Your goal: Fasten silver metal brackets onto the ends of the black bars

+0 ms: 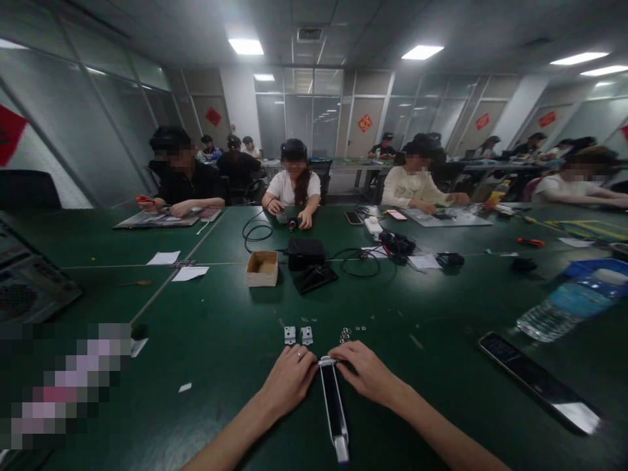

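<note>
A long, narrow white frame [326, 399] with a dark middle lies on the green table, pointing away from me. My left hand [293, 376] is closed at the left side of its far end, thumb and fingers against it. From the right, my right hand [367, 371] pinches the same end; the fingertips partly hide a small metal part there. Just beyond my left hand sit two small metal brackets [290, 335]. Several small metal rings [345, 335] lie in a loose cluster beyond my right hand.
Farther ahead stand an open cardboard box [262, 269] and a black box [306, 254] with cables. To the right are a phone [534, 379] and a water bottle [564, 304]. A computer case [36, 275] is at left. Several people work across the table.
</note>
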`<state>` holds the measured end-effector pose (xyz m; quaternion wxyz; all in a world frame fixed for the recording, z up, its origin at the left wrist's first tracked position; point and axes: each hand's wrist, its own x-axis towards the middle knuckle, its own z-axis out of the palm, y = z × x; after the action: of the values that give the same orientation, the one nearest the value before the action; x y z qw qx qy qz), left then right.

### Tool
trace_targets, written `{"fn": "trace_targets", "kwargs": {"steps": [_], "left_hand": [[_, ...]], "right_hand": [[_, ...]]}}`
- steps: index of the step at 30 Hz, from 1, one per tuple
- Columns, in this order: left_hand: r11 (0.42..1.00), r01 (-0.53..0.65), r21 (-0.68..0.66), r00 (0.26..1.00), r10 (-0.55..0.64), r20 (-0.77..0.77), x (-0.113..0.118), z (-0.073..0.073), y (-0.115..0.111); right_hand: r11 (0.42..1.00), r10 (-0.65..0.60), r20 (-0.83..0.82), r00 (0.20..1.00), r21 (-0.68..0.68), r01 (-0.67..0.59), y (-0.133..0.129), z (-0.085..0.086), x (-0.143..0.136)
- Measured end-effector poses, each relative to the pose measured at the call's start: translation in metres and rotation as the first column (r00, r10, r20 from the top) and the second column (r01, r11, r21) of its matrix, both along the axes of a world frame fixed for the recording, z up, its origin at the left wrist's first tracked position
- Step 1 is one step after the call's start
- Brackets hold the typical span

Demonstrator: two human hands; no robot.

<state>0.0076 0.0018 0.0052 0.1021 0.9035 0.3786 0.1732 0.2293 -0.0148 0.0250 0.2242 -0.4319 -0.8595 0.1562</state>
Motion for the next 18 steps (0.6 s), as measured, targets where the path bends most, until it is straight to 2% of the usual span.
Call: {"fn": "trace_targets", "kwargs": {"steps": [3, 6, 8, 10, 11, 12, 14, 16, 17, 18], "left_hand": [[1.0, -0.004, -0.011, 1.0, 0.004, 0.002, 0.0, 0.002, -0.001], [0.999, -0.01, -0.033, 1.0, 0.011, 0.014, 0.0, 0.004, -0.001], [0.999, -0.012, -0.039, 1.0, 0.013, 0.023, -0.001, 0.004, -0.001], [0.999, -0.006, -0.038, 1.0, 0.007, 0.028, -0.001, 0.004, -0.001], [0.999, -0.003, -0.038, 1.0, 0.004, 0.027, 0.0, 0.004, -0.001], [0.999, 0.001, -0.037, 1.0, 0.0, 0.024, 0.0, 0.004, 0.0], [0.999, 0.008, -0.039, 1.0, -0.007, 0.016, 0.0, 0.005, 0.001], [0.999, 0.017, -0.046, 1.0, -0.016, 0.011, 0.001, 0.006, 0.002], [0.999, 0.022, -0.05, 1.0, -0.022, 0.012, 0.001, 0.007, 0.002], [0.998, 0.028, -0.054, 1.0, -0.027, 0.014, 0.001, 0.007, 0.003]], "right_hand": [[0.998, 0.011, 0.047, 0.999, 0.056, -0.013, 0.002, 0.005, 0.004], [0.989, -0.03, 0.046, 0.998, 0.144, 0.023, 0.004, 0.005, 0.031], [0.968, -0.165, 0.022, 0.986, 0.195, 0.158, 0.004, 0.002, 0.068], [0.898, -0.387, 0.011, 0.922, 0.231, 0.374, 0.0, -0.001, 0.121], [0.838, -0.511, 0.016, 0.859, 0.232, 0.494, -0.004, -0.001, 0.152], [0.739, -0.655, 0.021, 0.755, 0.226, 0.635, -0.009, 0.0, 0.184], [0.435, -0.895, 0.01, 0.447, 0.248, 0.866, -0.019, 0.005, 0.25], [0.093, -0.994, -0.025, 0.102, 0.242, 0.966, -0.026, 0.012, 0.307], [0.011, -1.0, 0.004, 0.01, 0.209, 0.978, -0.027, 0.016, 0.33], [0.03, -0.998, 0.062, 0.019, 0.182, 0.983, -0.025, 0.019, 0.348]]}}
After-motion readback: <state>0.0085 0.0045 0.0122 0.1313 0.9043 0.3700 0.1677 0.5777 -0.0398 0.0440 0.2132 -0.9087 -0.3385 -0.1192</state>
